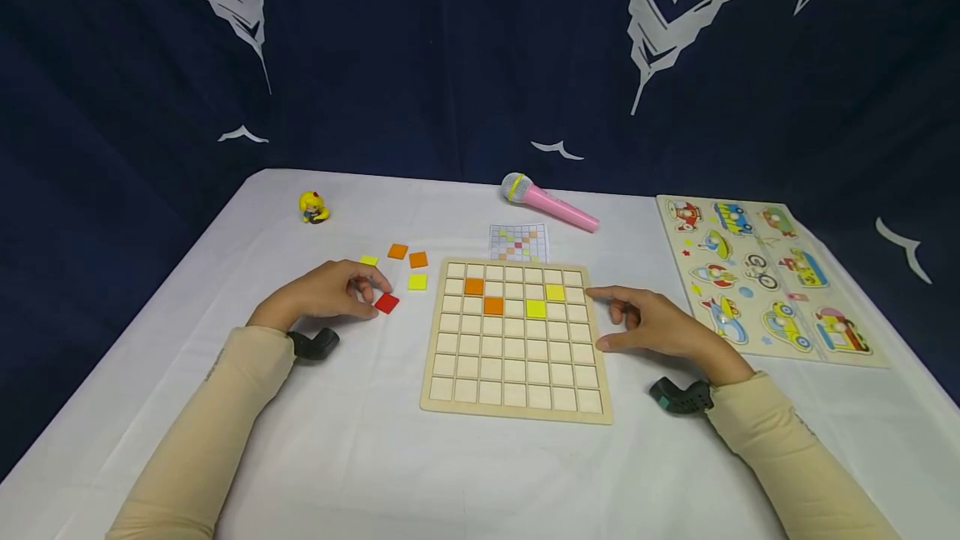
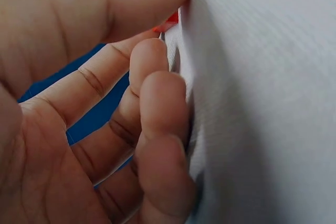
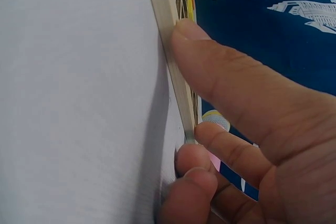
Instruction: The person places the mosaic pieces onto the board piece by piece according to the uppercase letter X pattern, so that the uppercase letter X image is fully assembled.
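Note:
Just left of the wooden grid board [image 1: 517, 417], a red square tile [image 1: 387, 302] sits at the thumb and index fingertips of my left hand [image 1: 322, 290]. The left wrist view shows the red tile [image 2: 169, 22] partly hidden behind the thumb, with the other fingers curled beside the cloth. My right hand [image 1: 648, 323] touches the board's right edge with its thumb and index finger; the wooden edge [image 3: 176, 61] meets the thumb in the right wrist view. Two orange tiles [image 1: 474, 286] and two yellow tiles [image 1: 536, 308] lie in grid cells.
Loose orange tiles [image 1: 417, 259] and yellow tiles [image 1: 417, 282] lie left of the board. Behind it are a coloured pattern card [image 1: 519, 242] and a pink microphone [image 1: 555, 205]. A vehicle puzzle board [image 1: 750, 273] lies at right, a small yellow-haired figurine [image 1: 312, 207] at back left.

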{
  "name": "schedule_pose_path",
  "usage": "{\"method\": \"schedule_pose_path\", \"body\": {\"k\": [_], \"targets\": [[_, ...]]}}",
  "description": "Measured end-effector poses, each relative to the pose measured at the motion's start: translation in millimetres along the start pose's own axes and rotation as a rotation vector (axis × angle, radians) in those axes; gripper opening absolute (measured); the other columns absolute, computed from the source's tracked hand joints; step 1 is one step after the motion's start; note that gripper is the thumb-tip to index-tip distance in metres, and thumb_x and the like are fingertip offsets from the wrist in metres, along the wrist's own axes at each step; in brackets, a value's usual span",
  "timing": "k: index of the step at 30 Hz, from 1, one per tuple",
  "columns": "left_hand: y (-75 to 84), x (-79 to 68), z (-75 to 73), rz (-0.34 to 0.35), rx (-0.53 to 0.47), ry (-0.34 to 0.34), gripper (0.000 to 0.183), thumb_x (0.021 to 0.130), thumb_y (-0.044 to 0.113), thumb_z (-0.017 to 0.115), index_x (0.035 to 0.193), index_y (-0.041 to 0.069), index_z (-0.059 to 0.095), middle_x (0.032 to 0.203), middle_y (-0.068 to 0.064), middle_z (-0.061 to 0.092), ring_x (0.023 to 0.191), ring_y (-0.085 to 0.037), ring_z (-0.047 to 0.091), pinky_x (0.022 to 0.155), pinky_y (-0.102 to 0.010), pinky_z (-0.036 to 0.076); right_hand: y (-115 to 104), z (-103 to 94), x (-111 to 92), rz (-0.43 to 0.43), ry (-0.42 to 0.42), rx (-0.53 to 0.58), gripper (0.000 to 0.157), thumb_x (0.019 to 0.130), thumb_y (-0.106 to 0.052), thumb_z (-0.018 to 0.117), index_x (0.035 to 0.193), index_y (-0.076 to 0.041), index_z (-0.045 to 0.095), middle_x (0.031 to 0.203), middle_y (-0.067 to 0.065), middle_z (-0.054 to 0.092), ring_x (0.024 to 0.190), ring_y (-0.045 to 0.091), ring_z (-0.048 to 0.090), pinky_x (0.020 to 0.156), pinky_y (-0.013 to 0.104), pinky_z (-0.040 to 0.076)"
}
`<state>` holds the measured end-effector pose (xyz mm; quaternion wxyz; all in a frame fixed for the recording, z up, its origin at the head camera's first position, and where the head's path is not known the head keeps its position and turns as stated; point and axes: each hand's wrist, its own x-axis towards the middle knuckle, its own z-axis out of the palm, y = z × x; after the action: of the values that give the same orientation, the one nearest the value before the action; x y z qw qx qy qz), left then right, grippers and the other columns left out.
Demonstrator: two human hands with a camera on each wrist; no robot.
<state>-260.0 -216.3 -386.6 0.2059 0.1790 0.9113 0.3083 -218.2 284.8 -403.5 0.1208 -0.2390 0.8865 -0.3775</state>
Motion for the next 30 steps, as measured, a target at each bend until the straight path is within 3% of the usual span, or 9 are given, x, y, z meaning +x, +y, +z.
{"method": "schedule_pose_path", "body": {"k": [18,30], "targets": [[0.1,-0.1,1.7,0.001,0.004,0.039,0.026,0.089,0.012,0.084,0.114,0.008,0.076,0.085,-0.001,0.06,0.07,-0.018,0.05,0.071,-0.033,0.04,-1,0.3,0,0.009,0.001,-0.009,0.073,0.086,-0.013,0.092,0.147,0.008,0.058,0.095,0.004,0.052,0.072,0.011,0.045,0.065,0.027,0.039],[10.4,1.0,8.2,0.106,0.033,0.143,0.024,0.088,0.016,0.086,0.105,0.008,0.073,0.074,0.002,0.053,0.065,-0.016,0.045,0.069,-0.032,0.036,-6,-0.2,-1,0.009,-0.002,0.038,0.074,0.086,-0.01,0.092,0.148,0.009,0.057,0.097,0.004,0.053,0.073,0.011,0.043,0.065,0.027,0.038]]}}
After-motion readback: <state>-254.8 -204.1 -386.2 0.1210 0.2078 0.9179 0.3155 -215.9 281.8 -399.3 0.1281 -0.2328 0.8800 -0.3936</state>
